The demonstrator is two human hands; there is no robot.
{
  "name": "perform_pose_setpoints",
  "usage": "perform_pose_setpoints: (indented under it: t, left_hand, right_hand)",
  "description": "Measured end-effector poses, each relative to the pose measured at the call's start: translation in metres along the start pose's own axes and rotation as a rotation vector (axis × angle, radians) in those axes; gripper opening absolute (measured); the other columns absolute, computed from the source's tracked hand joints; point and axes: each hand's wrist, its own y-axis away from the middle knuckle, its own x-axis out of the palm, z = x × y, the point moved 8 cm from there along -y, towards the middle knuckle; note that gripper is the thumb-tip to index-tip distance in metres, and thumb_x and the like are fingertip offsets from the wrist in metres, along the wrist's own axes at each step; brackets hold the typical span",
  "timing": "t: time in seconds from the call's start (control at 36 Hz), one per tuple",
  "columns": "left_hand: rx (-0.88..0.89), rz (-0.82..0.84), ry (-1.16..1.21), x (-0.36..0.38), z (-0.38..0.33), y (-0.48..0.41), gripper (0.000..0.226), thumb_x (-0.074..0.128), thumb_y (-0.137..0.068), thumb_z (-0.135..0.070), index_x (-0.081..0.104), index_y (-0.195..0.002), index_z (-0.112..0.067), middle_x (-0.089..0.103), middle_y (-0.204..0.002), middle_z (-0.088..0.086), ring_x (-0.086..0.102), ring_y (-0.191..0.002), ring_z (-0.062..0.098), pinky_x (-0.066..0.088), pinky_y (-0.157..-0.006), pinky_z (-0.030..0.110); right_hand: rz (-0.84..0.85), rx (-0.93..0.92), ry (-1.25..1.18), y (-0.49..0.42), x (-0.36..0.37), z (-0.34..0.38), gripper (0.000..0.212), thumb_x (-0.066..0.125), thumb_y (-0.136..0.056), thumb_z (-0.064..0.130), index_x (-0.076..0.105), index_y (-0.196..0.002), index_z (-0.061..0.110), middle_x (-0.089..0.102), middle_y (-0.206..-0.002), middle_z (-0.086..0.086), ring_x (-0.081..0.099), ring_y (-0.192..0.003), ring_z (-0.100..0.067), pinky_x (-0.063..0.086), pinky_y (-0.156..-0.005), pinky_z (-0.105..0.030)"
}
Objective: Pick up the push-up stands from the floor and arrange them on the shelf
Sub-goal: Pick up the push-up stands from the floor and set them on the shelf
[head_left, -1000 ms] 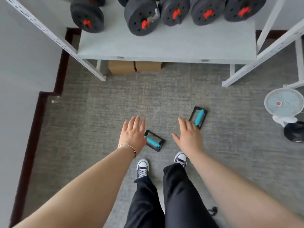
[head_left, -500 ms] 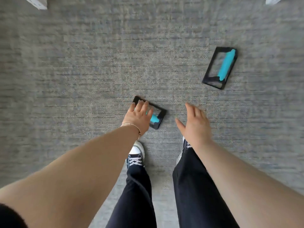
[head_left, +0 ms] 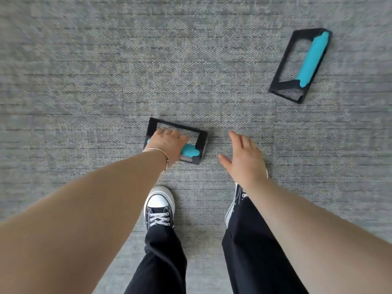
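Your left hand [head_left: 167, 143] is gripping the near push-up stand [head_left: 202, 138], with the fingers curling over its turquoise grip [head_left: 189, 151] and reaching into the open black frame. Only the two ends of that grip are showing past the hand. A thin bracelet [head_left: 158, 150] is circling the left wrist.

Your right hand [head_left: 244, 159] is hovering just beside the stand at its 3 o'clock. The fingers are straight and spread, the thumb is pointing out to 9 o'clock, and the hand is holding nothing. Whether the palm is touching the floor cannot be told.

The near push-up stand is lying flat on the grey carpet floor [head_left: 84, 81], directly ahead of your feet at 12 o'clock. Its long side is running from 10 o'clock to 4 o'clock.

The far push-up stand [head_left: 311, 60], black-framed and turquoise-handled like the first, is lying on the same carpet. It is sitting well apart from both hands, at 1 o'clock from your right hand. Its long side is slanting towards 1 o'clock.

At 6 o'clock your left shoe [head_left: 159, 205], black with a white toe cap and white laces, is standing on the carpet. Your right shoe [head_left: 232, 205] is showing partly from behind the right forearm. Black trousers [head_left: 163, 251] are covering both legs.
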Motion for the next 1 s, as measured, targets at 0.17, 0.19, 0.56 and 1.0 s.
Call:
perform_pose_setpoints:
  t: [0.17,0.19,0.56,1.0]
  left_hand:
    - [-0.307,-0.116,0.538,-0.076,0.012,0.029,0.042,0.056,-0.09,-0.046,0.039,-0.114,-0.016,0.051,-0.098,0.005,0.058,-0.082,0.03,0.041,-0.062,0.038]
    - [-0.366,-0.151,0.616,-0.092,0.014,0.032,0.042,0.056,-0.09,-0.046,0.039,-0.113,-0.015,0.05,-0.095,0.004,0.056,-0.08,0.03,0.042,-0.063,0.038]
    - [-0.615,-0.448,0.971,-0.227,-0.014,-0.022,0.044,0.057,-0.089,-0.047,0.04,-0.106,-0.009,0.059,-0.097,0.011,0.055,-0.077,0.03,0.042,-0.066,0.037]
    - [-0.603,-0.417,1.113,-0.155,-0.021,-0.16,0.042,0.055,-0.087,-0.053,0.037,-0.101,-0.018,0.064,-0.095,0.008,0.066,-0.081,0.03,0.053,-0.075,0.043]
  right_hand:
    - [-0.03,0.15,-0.097,0.004,-0.068,-0.018,0.074,0.055,-0.089,0.052,0.028,-0.147,0.014,0.048,-0.139,-0.012,0.046,-0.124,-0.032,0.045,-0.098,-0.045]
    - [-0.047,0.18,-0.119,0.003,-0.084,-0.023,0.074,0.055,-0.089,0.052,0.029,-0.147,0.014,0.049,-0.138,-0.012,0.047,-0.124,-0.032,0.046,-0.097,-0.045]
    - [-0.281,0.425,-0.355,-0.071,-0.196,-0.114,0.071,0.063,-0.085,0.049,0.038,-0.139,0.01,0.053,-0.128,-0.019,0.053,-0.111,-0.039,0.048,-0.091,-0.047]
    - [-0.278,0.771,-0.793,-0.176,-0.093,-0.22,0.069,0.077,-0.077,0.038,0.048,-0.13,0.005,0.066,-0.117,-0.018,0.065,-0.103,-0.037,0.054,-0.086,-0.039]
